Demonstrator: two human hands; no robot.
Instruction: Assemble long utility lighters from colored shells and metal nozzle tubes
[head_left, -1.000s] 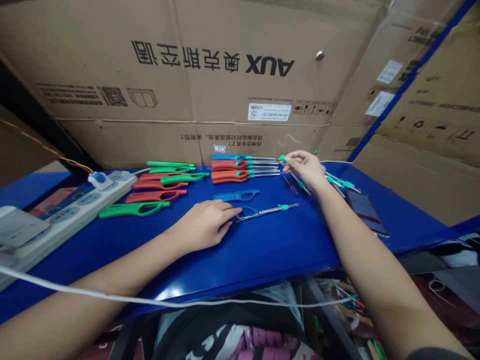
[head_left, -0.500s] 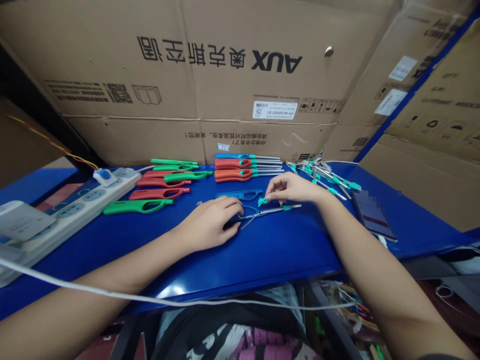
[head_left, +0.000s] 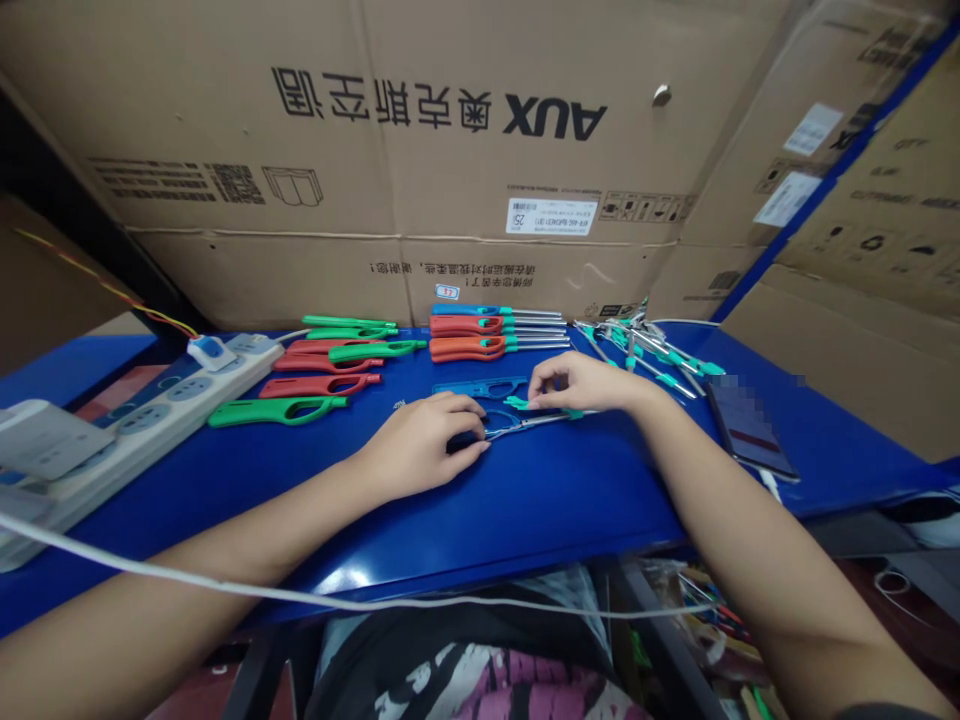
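Note:
My left hand (head_left: 424, 445) lies over a blue lighter handle (head_left: 502, 420), its fingers curled round the part they cover. Thin wires and a metal rod (head_left: 541, 421) run out to the right from that handle, with a teal collar near the rod's end. My right hand (head_left: 574, 383) pinches a small teal piece (head_left: 517, 402) between thumb and fingertips, just above the wires. Behind both lies a flat blue handle half (head_left: 469, 388) on the blue table.
Orange, red and blue lighters (head_left: 466, 348) lie behind. Several green and red handles (head_left: 277, 411) are at the left, near a white power strip (head_left: 161, 410). Metal rods (head_left: 664, 360) and a phone (head_left: 750, 425) lie right. A white cable (head_left: 300, 598) crosses the front.
My right hand has moved slightly left and down with the teal piece, closer to the wires. The rod tip now shows less behind my right hand. My left hand stays nearly in place.

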